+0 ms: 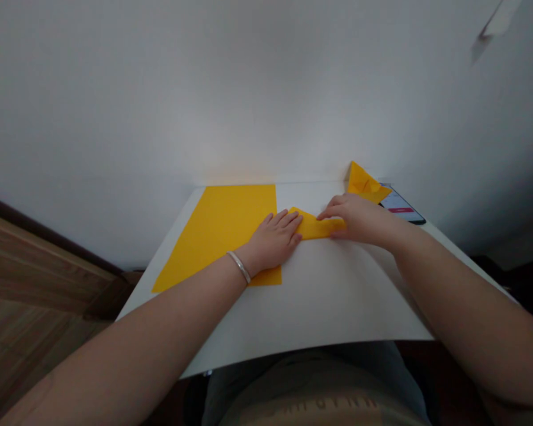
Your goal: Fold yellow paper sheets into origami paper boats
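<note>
A small piece of folded yellow paper (313, 228) lies on the white table, its upper edge sloping. My left hand (273, 239), a silver bracelet at its wrist, presses flat over the paper's left end with fingers stretched out. At the other end, my right hand (357, 218) has its fingers bent round the paper, thumb low and fingertips on top. Under my left hand and wrist is a large flat yellow sheet (231, 225). Just behind my right hand stands another folded yellow paper shape (365, 184), its lower part hidden by that hand.
A phone (402, 206) with a lit screen lies at the table's right edge, partly behind the folded shape. The white table (320, 307) meets a pale wall (266, 89) at its far edge. A wooden panel (35, 266) is at the left.
</note>
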`<state>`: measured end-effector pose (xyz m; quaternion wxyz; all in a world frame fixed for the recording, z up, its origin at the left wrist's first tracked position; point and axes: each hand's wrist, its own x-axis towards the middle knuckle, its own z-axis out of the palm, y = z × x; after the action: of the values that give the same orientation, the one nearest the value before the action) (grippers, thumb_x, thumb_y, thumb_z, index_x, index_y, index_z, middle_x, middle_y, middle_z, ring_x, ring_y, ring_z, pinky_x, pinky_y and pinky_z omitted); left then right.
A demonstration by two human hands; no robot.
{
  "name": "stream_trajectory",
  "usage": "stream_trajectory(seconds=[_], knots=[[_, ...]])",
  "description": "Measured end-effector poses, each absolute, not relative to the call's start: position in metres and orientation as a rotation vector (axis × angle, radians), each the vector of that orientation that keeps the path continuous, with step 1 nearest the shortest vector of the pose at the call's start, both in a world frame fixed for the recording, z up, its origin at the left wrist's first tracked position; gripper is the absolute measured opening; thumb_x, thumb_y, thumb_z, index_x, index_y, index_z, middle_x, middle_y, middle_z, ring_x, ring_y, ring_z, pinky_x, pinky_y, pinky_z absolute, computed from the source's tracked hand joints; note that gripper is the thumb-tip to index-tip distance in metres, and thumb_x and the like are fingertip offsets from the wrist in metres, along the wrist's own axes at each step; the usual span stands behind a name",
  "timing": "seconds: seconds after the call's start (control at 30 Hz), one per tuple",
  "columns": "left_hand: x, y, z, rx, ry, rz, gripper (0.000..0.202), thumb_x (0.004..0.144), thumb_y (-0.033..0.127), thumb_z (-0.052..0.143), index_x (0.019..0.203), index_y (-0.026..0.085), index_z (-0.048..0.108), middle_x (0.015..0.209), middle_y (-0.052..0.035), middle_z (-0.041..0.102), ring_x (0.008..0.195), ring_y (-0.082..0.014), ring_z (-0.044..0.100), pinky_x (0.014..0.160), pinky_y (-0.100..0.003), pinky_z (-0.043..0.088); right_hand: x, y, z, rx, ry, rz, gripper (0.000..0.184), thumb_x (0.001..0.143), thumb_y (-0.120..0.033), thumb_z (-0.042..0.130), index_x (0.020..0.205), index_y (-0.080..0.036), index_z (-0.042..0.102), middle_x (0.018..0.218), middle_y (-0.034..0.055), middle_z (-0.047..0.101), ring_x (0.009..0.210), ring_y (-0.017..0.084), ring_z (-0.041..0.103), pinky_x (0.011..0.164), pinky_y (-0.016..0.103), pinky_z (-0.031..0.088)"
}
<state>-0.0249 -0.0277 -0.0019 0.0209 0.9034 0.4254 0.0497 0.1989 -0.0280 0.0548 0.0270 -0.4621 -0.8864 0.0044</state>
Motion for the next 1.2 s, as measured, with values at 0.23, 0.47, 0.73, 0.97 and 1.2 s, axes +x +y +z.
stream_trajectory(seconds=[0.23,0.47,0.73,0.97,1.2], knots=[[-0.022,-0.025,0.004,2.814,1.313,0.180,0.053,0.098,0.039,0.021,0.144,0.014,0.032,0.152,-0.0084,0.030,0.142,-0.0241,0.023,0.114,-0.042,0.020,0.168,-0.049,0.056,-1.074,-2.887,0.083,0.036,0.083,-0.012,0.048,0.111,-0.019,0.069,0.110,0.0090,0.067,0.100,0.021,0.061,0.092,0.035,0.044],[-0.023,-0.023,0.005,2.790,1.302,0.189,0.052,0.096,0.034,0.025,0.144,0.015,0.033,0.152,-0.0077,0.030,0.141,-0.0237,0.024,0.114,-0.043,0.021,0.166,-0.052,0.059,-1.133,-2.877,0.048,0.030,0.087,-0.020,0.048,0.101,-0.020,0.074,0.099,0.0098,0.070,0.089,0.021,0.063,0.082,0.032,0.046],[-0.018,-0.025,0.007,2.763,1.350,0.253,0.050,0.097,0.041,0.028,0.139,0.017,0.041,0.149,-0.0088,0.037,0.138,-0.0239,0.030,0.113,-0.043,0.024,0.164,-0.052,0.062,-1.249,-2.884,0.084,0.030,0.087,-0.024,0.047,0.095,-0.020,0.075,0.099,0.0089,0.069,0.087,0.019,0.063,0.081,0.030,0.045],[-0.019,-0.022,0.007,2.775,1.322,0.244,0.051,0.096,0.043,0.034,0.138,0.015,0.042,0.147,-0.0113,0.039,0.137,-0.0234,0.032,0.113,-0.040,0.024,0.167,-0.051,0.066,-1.293,-2.886,0.109,0.029,0.084,-0.024,0.049,0.093,-0.021,0.076,0.101,0.0086,0.069,0.086,0.019,0.063,0.080,0.030,0.046],[-0.028,-0.012,0.013,2.764,1.270,0.162,0.051,0.092,0.046,0.041,0.137,0.023,0.044,0.145,-0.0051,0.043,0.135,-0.0246,0.035,0.111,-0.042,0.027,0.166,-0.052,0.071,-1.453,-2.870,0.160,0.029,0.084,-0.027,0.049,0.093,-0.021,0.076,0.101,0.0084,0.069,0.085,0.019,0.064,0.079,0.029,0.046]])
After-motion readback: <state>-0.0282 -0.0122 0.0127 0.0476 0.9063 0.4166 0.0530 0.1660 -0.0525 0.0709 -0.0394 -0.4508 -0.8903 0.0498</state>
